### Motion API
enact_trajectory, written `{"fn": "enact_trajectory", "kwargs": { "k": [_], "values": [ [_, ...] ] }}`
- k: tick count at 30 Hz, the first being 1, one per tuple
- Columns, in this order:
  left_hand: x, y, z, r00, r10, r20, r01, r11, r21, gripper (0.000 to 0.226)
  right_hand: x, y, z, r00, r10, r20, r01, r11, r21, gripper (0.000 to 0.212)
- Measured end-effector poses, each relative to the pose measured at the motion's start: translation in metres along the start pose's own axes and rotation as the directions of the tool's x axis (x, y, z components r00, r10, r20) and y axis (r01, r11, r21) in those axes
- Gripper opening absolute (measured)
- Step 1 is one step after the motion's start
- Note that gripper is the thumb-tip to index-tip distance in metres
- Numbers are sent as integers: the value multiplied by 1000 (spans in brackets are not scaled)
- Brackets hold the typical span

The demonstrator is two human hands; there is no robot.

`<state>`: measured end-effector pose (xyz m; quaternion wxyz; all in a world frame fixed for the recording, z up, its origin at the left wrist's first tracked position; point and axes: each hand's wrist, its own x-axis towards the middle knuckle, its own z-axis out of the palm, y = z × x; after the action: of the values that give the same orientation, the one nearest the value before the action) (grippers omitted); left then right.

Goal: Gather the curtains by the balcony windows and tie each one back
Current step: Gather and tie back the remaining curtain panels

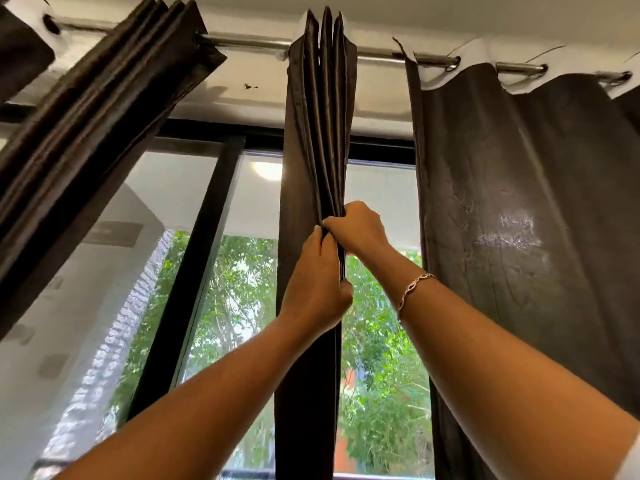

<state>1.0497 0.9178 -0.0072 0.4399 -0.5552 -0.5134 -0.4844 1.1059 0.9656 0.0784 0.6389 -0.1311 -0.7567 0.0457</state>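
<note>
A dark brown curtain (317,133) hangs gathered into tight pleats from the metal rod (242,43) in the middle of the view. My left hand (317,285) grips its folds from the left, fingers wrapped around the bunched cloth. My right hand (356,228), with a bracelet on the wrist, pinches the same pleats just above the left hand. A second gathered curtain (100,98) hangs bunched at the upper left. A third curtain (519,220) hangs spread out flat on the right. No tie-back is visible.
Behind the curtains stands a black-framed balcony window (207,237) with green trees outside. A sheer white panel (69,306) covers the left pane. The white ceiling runs close above the rod.
</note>
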Motion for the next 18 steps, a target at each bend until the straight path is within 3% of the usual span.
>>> {"fn": "enact_trajectory", "kwargs": {
  "k": [6,12,16,18],
  "values": [
    [-53,-4,-6,990,104,98,-116,986,122,73,-53,10,2,998,-39,44,46,984,-172,39],
    [-125,4,-10,952,39,302,-74,992,106,74,-143,30,3,988,35,149,17,942,-336,45],
    [-181,10,-8,887,-40,461,-18,993,121,79,-214,52,2,972,106,211,2,890,-457,37],
    [-214,17,-5,858,-61,509,12,995,98,81,-256,65,0,954,135,267,20,862,-507,46]
  ]
}}
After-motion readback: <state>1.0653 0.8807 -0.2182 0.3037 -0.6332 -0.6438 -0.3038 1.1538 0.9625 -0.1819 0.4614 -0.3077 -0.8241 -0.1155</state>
